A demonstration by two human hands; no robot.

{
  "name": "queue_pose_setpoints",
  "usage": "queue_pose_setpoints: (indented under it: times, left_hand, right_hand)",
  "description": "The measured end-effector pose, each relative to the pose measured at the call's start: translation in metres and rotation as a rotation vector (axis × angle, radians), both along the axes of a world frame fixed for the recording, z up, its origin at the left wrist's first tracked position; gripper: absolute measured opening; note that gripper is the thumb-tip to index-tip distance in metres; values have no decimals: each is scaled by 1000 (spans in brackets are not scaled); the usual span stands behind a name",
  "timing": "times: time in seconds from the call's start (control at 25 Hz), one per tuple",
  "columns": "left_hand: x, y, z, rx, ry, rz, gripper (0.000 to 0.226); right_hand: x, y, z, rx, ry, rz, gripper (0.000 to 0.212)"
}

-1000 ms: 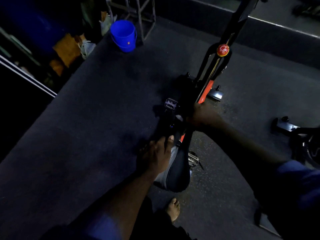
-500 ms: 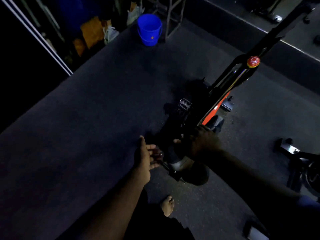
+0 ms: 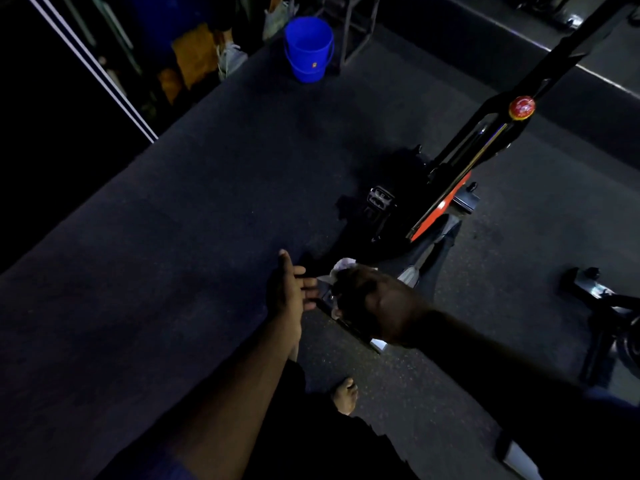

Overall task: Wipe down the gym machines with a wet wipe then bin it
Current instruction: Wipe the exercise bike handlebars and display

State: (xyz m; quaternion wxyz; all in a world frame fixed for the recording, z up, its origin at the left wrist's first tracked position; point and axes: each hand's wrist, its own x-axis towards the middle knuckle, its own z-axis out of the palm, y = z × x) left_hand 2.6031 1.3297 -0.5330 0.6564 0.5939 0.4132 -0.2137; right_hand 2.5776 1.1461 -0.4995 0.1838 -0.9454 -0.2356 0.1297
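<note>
Low over the dark floor [image 3: 173, 254], by the bottom of the exercise bike [image 3: 446, 206]: gripping a pale wipe [image 3: 343, 263] in the right hand [image 3: 374, 303], fingers curled round it, one corner poking out at the top. Holding the left hand [image 3: 291, 292] just beside, fingers straight, thumb up, nothing in it. Farther back, beyond a pedal [image 3: 380, 197] and a red knob [image 3: 522, 107], a blue bucket [image 3: 308, 46]. Nearer, one bare foot [image 3: 344, 394].

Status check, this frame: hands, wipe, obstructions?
Left hand open, beside the right. Right hand gripping the wet wipe, low on the exercise bike. Nothing in the way; blue bucket far across the floor.
</note>
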Motion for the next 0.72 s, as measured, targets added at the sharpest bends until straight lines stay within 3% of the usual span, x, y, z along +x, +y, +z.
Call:
queue_pose_setpoints:
  times: [0.08,0.12,0.16,0.2,0.28,0.32,0.48,0.6,0.72]
  left_hand:
    - [-2,-6,0,31,-12,2,74]
    - [-3,-11,-1,38,-19,-6,73]
    - [-4,-16,0,41,-25,-24,72]
    - [-4,-21,3,52,-42,-46,71]
    - [-1,-34,12,92,-96,-53,69]
    - [3,-43,14,131,-131,-76,67]
    - [14,-77,24,299,-243,-307,57]
    - [26,-93,32,325,-289,-559,59]
    - [42,-114,32,324,-323,-760,68]
  right_hand:
    - [-12,-10,-3,82,262,-193,145]
    - [-21,-16,-6,165,363,-273,154]
    - [-36,-23,-7,209,373,-231,149]
    - [-48,-29,-4,183,260,-107,124]
    - [-67,-52,-14,164,-134,47,52]
    - [-70,-63,-23,181,-267,88,38]
    - [-64,-53,-43,336,-306,-341,44]
    - [-57,-61,-47,162,-354,-216,45]
    - [-24,-87,-33,82,-311,-411,66]
